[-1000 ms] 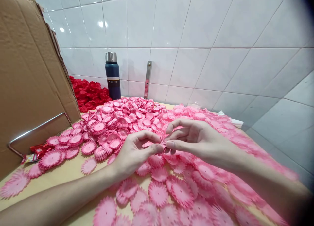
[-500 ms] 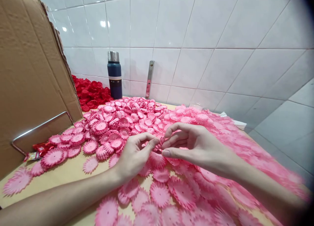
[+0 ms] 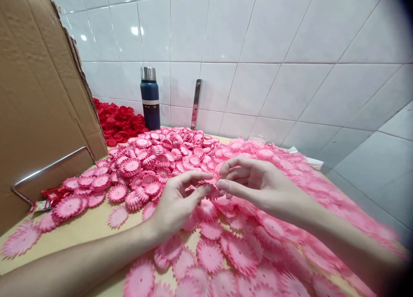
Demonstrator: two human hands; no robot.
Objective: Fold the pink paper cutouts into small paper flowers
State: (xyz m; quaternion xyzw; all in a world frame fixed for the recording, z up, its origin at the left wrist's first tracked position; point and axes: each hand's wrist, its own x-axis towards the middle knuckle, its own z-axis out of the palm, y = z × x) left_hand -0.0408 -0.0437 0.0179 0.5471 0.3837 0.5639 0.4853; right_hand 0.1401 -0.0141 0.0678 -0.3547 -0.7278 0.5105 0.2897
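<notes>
Far bottle (image 3: pixel 150 90), print (image 3: pixel 150 107) unreadable tbh. Yellowish surface (image 3: pixel 93 223), white tiled wall (image 3: pixel 258 35). Left hand (image 3: pixel 176 202) pinching frilly pink disc (image 3: pixel 213 192) above pile (image 3: pixel 176 148); right hand (image 3: pixel 263 181) half-curled at its edge, can't tell if gripping.

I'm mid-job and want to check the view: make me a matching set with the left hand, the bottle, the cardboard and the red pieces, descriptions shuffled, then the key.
Things
1. Left hand
2. Bottle
3. Cardboard
4. Red pieces

Descriptions
A. Brown, at the left edge of the picture
B. Heaped up, seen between two of the other listed things
C. Pinching a pink piece between thumb and fingers
D. Dark blue, standing upright in front of the tiled wall

Pairs: 1-C, 2-D, 3-A, 4-B
</notes>
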